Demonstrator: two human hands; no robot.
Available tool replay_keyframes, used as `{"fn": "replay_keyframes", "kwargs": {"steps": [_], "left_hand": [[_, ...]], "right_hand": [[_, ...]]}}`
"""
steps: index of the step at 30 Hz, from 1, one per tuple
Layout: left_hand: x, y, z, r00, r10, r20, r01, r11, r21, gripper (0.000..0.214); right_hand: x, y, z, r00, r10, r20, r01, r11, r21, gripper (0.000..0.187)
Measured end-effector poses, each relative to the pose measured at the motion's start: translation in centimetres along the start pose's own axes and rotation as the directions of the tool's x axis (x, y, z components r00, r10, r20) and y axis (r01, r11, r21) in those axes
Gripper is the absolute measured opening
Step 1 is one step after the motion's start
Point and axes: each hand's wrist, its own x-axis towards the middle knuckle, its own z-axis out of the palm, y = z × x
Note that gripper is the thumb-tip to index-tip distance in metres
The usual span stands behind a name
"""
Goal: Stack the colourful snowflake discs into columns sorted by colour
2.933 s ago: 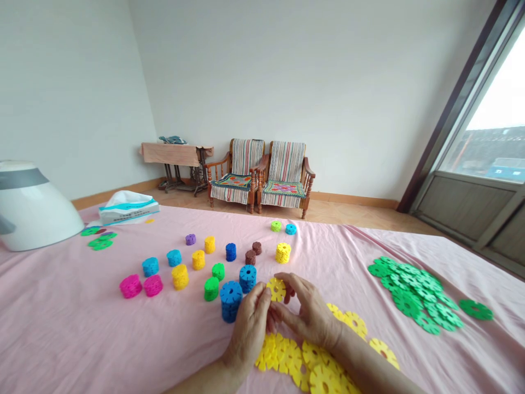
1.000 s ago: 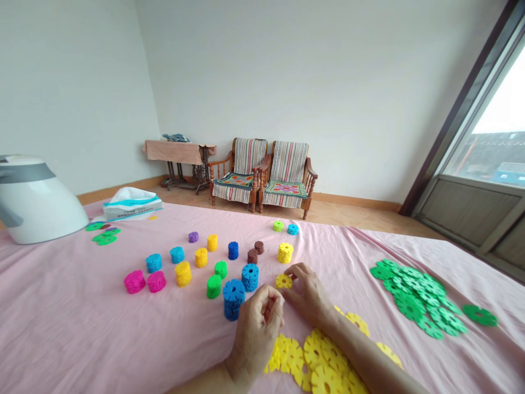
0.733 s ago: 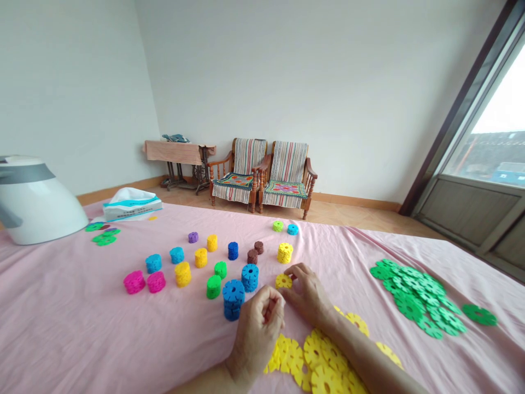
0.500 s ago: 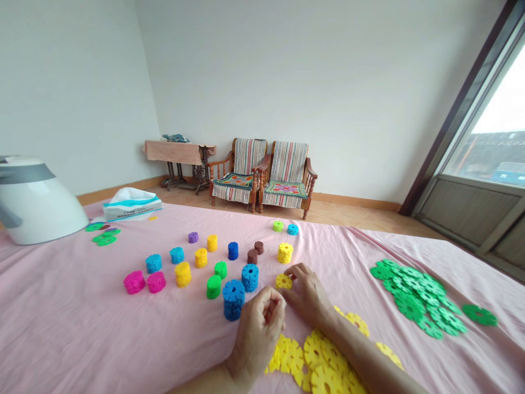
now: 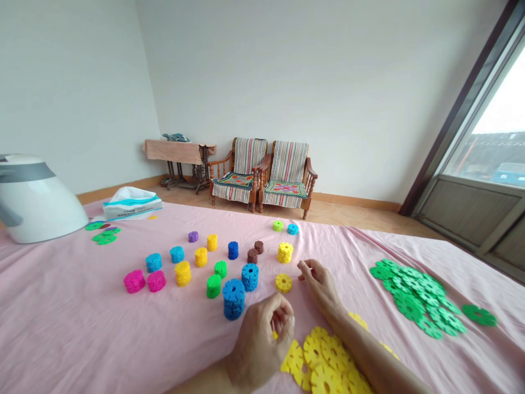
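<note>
A short stack of yellow plastic snowflake discs stands on a pink bedsheet, well up from the sheet's near edge. Beyond the sheet are a large window on the right and two wooden armchairs with striped covers against the far wall. A white appliance with a grey band sits at the sheet's left side, near a tissue box. A heap of green discs lies to the right, and a pile of loose yellow discs lies near the bottom of the view. Rows of small coloured stacks fill the middle, with a blue stack closest to the hands. The left hand is curled over the pile's edge; whether it holds anything is hidden. The right hand pinches narrowly, holding nothing visible, just beside the yellow stack without touching it.
</note>
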Motion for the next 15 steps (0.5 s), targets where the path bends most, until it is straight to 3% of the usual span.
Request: {"fn": "replay_keyframes", "kwargs": {"steps": [4, 9, 15], "left_hand": [[-0.28, 0.76, -0.28, 0.978, 0.134, 0.161, -0.159, 0.975, 0.155, 0.019], [0.01, 0.63, -0.32, 0.893, 0.157, 0.421, -0.285, 0.923, 0.26, 0.029], [-0.18, -0.03, 0.05, 0.902, 0.114, 0.416, -0.243, 0.931, 0.271, 0.022]], "right_hand": [[0.04, 0.02, 0.03, 1.0, 0.02, 0.016, -0.02, 1.0, 0.006, 0.038], [0.0, 0.13, 0.3, 0.999, 0.03, 0.025, -0.03, 1.0, -0.009, 0.035], [-0.1, 0.0, 0.35, 1.0, 0.006, 0.028, -0.005, 0.999, -0.045, 0.031]]}}
